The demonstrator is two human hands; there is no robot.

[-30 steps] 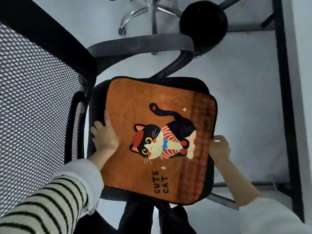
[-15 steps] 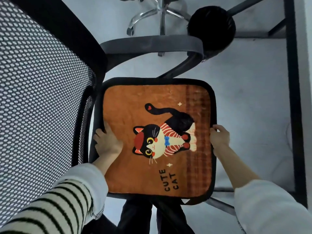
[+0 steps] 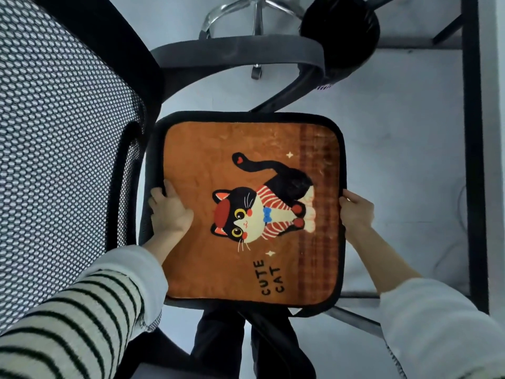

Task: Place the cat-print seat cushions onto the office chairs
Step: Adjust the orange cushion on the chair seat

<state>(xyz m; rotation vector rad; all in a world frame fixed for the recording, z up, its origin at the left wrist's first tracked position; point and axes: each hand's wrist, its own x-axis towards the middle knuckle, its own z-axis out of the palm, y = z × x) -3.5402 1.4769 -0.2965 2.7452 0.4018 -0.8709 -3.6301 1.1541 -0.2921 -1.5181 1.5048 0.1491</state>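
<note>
— What has changed since a moment ago?
— The cat-print cushion (image 3: 246,209) has been squared up: a second ago it sat skewed, one corner hanging past the seat edge, and now its black border runs even with the office chair (image 3: 68,132) seat beneath it.
— Where does it lie?
— Flat on the seat, print up, the cat's head toward the mesh backrest and the words "CUTE CAT" toward the person.
— And the left hand (image 3: 169,212)?
— It lies on the cushion's backrest-side edge, fingers close together, the tips curling over the border; whether they pinch it I cannot tell.
— The right hand (image 3: 355,212)?
— At the opposite edge, fingers curled round the black border, gripping it.
— Is there any container about?
— A round black bin (image 3: 341,31) stands on the floor beyond the grey armrest (image 3: 237,50); its inside shows only dark, so its contents cannot be told.
— Anything else?
— A chrome chair base (image 3: 254,12) behind, and a black metal frame (image 3: 471,160) to the right.
</note>
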